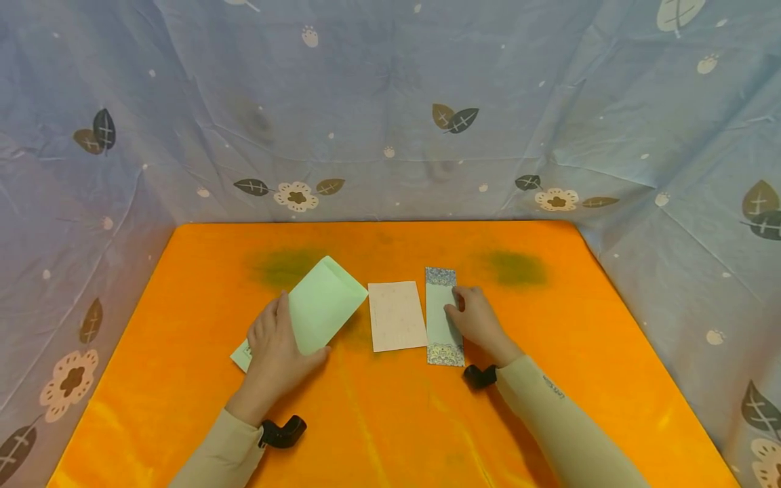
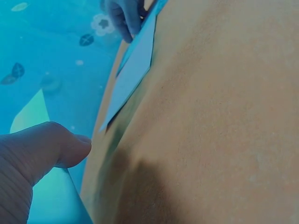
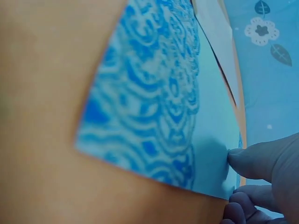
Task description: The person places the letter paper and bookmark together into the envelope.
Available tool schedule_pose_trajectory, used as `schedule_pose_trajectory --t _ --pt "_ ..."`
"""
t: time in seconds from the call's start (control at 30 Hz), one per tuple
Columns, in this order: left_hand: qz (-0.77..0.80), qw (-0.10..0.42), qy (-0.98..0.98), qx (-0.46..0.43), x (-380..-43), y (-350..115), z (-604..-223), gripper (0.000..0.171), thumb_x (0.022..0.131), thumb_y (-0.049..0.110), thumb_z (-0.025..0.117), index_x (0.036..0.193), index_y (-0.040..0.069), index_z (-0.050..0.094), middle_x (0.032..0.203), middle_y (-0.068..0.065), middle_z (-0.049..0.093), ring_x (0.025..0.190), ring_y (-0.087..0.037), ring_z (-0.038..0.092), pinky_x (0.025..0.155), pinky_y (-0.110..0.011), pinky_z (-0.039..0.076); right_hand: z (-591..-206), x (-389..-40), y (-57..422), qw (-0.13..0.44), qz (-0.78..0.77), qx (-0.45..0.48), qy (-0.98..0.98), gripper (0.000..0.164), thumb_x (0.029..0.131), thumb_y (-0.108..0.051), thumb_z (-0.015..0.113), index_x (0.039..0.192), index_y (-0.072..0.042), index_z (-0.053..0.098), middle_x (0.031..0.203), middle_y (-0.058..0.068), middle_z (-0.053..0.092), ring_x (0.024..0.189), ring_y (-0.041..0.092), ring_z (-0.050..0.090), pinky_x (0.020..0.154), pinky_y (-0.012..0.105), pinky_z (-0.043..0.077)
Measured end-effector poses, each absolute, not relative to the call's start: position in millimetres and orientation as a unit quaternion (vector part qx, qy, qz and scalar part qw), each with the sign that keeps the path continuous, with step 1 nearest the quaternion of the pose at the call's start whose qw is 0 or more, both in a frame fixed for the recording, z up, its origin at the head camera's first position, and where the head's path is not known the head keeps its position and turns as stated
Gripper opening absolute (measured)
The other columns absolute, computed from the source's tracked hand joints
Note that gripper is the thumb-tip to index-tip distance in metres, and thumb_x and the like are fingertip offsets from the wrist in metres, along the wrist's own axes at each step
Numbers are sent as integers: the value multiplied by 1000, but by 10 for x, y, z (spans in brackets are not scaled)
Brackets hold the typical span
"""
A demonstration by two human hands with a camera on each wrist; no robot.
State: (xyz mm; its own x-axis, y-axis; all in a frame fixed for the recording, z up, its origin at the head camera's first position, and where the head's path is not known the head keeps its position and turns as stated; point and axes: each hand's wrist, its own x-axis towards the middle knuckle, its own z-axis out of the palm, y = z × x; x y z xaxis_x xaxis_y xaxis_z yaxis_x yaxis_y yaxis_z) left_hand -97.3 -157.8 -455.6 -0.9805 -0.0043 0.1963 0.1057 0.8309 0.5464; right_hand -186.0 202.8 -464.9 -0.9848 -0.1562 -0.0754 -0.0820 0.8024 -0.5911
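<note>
At the left of the head view my left hand (image 1: 274,346) grips a pale green envelope (image 1: 323,305), which lies slanted with its flap end toward the upper right. In the left wrist view the thumb (image 2: 56,144) lies across the envelope (image 2: 56,196); the other fingers are out of sight there. My right hand (image 1: 478,322) pinches the right edge of a long narrow card (image 1: 442,315), like a bookmark, with patterned bands at both ends. The right wrist view has the thumb (image 3: 252,161) on the card's plain part, close to a blue patterned band (image 3: 145,98), with curled fingers at its edge.
A pale pinkish rectangular card (image 1: 398,317) lies flat between the envelope and the narrow card. Everything rests on an orange cloth-covered table (image 1: 390,420). A bluish-grey curtain (image 1: 378,102) with leaves and flowers encloses the back and sides.
</note>
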Motion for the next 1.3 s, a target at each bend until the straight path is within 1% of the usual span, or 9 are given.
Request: schedule_pose_trajectory --t 0.1,0.4,0.6,0.83,0.93,1.0,1.17,1.23,1.3 --pt "-290 97 -952 -27 -978 -1578 -4555 121 67 44 85 152 -3 13 144 -31 24 129 -51 23 101 -64 15 -4634 -1868 2033 68 -306 -54 948 36 95 -20 63 120 5 54 98 19 45 84 29 43 70 39 35" --pt "-292 106 -950 -24 -986 -1584 -4552 121 66 43 85 151 -3 14 143 -31 25 128 -51 24 100 -64 17 -4639 -1900 2034 71 -335 -40 939 44 97 -20 61 131 6 52 99 15 50 86 28 44 70 39 37" --pt "-294 106 -950 -24 -991 -1574 -4532 120 66 43 86 151 -4 15 143 -31 26 128 -51 24 99 -64 17 -4645 -1948 2053 76 -351 -9 933 37 97 -23 61 124 2 55 101 16 56 83 28 49 69 37 42" --pt "-293 104 -950 -22 -995 -1566 -4521 120 66 44 85 151 -5 15 143 -32 26 128 -51 25 99 -64 18 -4612 -2044 2052 91 -343 36 934 43 96 -44 58 107 -4 51 89 13 54 73 27 49 62 34 41" --pt "-293 103 -950 -21 -990 -1568 -4520 120 67 44 85 151 -5 15 143 -32 25 128 -51 24 99 -64 17 -4600 -2082 2034 98 -320 52 941 48 95 -48 56 109 -4 46 79 13 52 65 27 49 58 35 38" --pt "-293 102 -951 -21 -989 -1570 -4520 120 67 44 85 151 -4 15 143 -32 25 128 -51 24 100 -64 17 -4601 -2103 2022 96 -303 56 946 52 95 -48 56 118 -3 43 77 14 55 63 27 51 57 36 39" --pt "-293 102 -951 -18 -989 -1571 -4517 119 66 43 85 150 -4 15 143 -31 25 128 -51 24 100 -64 17 -4629 -2121 2006 74 -279 48 956 60 96 -44 56 140 -7 39 107 19 65 80 33 61 65 42 46" --pt "-293 103 -951 -18 -989 -1573 -4517 119 66 43 85 150 -4 16 143 -31 25 128 -51 25 99 -64 17 -4643 -2118 2000 68 -277 45 957 59 96 -44 57 141 -9 41 118 20 63 88 34 62 69 44 47" --pt "-291 104 -951 -18 -990 -1575 -4520 119 66 43 85 150 -4 16 143 -31 26 128 -51 25 99 -65 18 -4657 -2116 1992 65 -278 41 958 57 96 -43 57 141 -10 43 121 19 62 90 34 62 70 45 47"
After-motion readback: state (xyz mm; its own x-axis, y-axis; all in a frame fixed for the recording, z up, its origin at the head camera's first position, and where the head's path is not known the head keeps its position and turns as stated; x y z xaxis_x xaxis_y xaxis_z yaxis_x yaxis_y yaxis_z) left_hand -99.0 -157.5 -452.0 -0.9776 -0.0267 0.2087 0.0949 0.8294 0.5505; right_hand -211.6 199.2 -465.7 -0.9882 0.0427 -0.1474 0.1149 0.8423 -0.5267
